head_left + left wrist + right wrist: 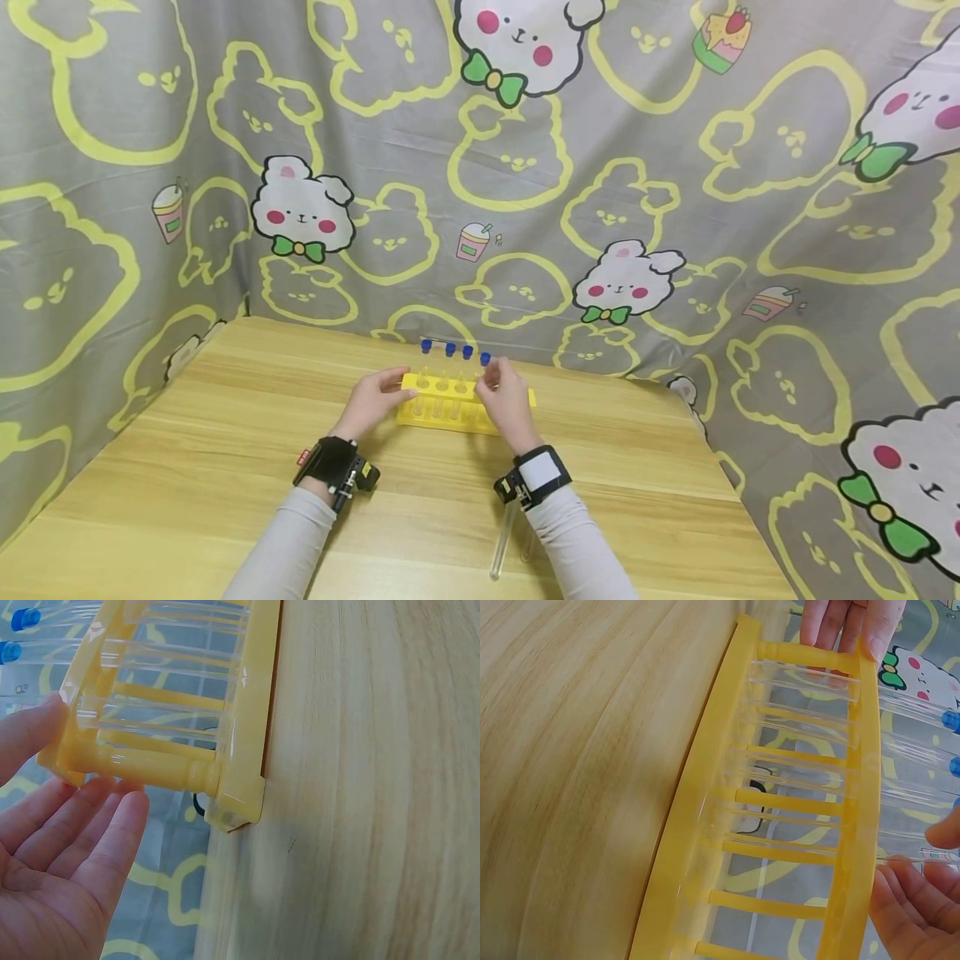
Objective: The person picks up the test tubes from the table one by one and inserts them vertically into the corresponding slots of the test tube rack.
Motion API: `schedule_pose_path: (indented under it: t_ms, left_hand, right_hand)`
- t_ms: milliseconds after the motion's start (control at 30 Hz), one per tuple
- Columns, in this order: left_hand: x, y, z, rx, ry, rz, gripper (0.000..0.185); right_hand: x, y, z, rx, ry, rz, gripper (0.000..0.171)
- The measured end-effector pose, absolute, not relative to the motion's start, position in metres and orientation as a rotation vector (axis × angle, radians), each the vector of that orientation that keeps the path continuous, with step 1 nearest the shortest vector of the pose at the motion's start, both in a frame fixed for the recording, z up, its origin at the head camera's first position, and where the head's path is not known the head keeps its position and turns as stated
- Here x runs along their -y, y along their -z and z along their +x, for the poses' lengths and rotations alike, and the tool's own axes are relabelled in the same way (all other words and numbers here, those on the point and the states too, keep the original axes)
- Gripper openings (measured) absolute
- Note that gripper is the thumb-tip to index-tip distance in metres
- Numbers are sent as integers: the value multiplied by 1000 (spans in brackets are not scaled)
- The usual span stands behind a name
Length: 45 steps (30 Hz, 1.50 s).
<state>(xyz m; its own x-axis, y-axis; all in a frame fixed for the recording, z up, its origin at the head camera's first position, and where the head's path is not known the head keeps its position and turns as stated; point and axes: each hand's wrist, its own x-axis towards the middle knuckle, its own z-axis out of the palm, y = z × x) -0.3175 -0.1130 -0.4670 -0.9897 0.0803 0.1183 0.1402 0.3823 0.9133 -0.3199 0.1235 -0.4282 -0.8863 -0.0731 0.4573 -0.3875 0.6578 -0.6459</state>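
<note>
The yellow rack [450, 404] stood mid-table; the left hand [369, 403] steadied its end with relaxed fingers, the right hand [507, 398] pinched a glass tube [922, 856], probably fragile, slippery, best held near its cap.

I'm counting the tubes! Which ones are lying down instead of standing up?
The two clear tubes lying flat on the table beside the right sleeve, uncapped as far as I can see. The blue-capped tubes stand upright in the yellow rack.
</note>
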Motion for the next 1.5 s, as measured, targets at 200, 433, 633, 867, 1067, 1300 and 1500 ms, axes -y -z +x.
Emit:
schedule_pose_path:
  t_ms: [200,433,633,867,1067,1300,1500]
  left_hand:
    - [113,468,-318,2555,1724,-199,58]
    - [112,468,-317,2547,1752,-189,58]
    - [112,467,-317,2547,1754,-187,57]
    - [113,468,-318,2552,1749,-194,57]
    - [113,467,-319,2549,1758,-194,58]
    - [114,466,-318,2553,1765,-197,60]
    - [114,467,-318,2547,1772,-202,60]
  right_hand:
    - [-122,427,-319,2512,-1128,321,14]
    - [-122,425,-319,2523,-1134,287,18]
    - [-122,425,-319,2519,-1136,277,23]
    - [-132,417,-315,2478,-1130,252,26]
    - [-157,399,-301,2407,-1168,240,29]
    - [-194,386,-281,2417,-1127,144,25]
    - [-216,392,-267,2505,-1004,107,21]
